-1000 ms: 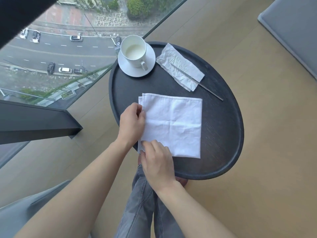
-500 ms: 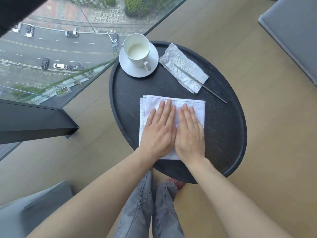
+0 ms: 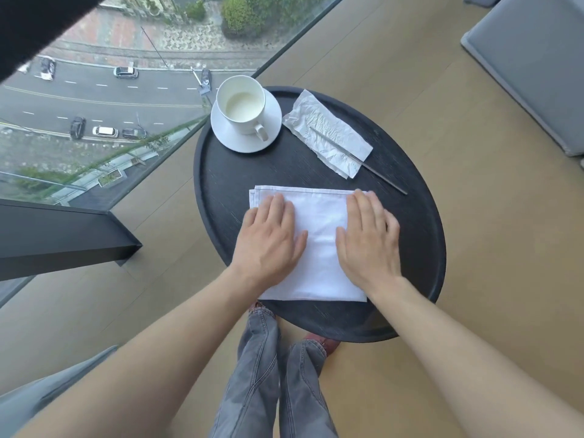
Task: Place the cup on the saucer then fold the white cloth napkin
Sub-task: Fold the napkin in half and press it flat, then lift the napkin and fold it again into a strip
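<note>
A white cup with pale liquid stands upright on a white saucer at the far left of the round black table. The white cloth napkin lies folded into a square near the table's front. My left hand rests flat on the napkin's left side, fingers together and extended. My right hand lies flat on its right side. Neither hand grips anything; both palms press down on the cloth.
A crumpled paper wrapper with a thin metal stick across it lies at the table's far right. A glass wall runs along the left. A grey cushion sits at the upper right. My legs stand under the table's front edge.
My hands left the napkin's left edge, pressed flat side by side at its middle, then slid apart to its left and right sides.
</note>
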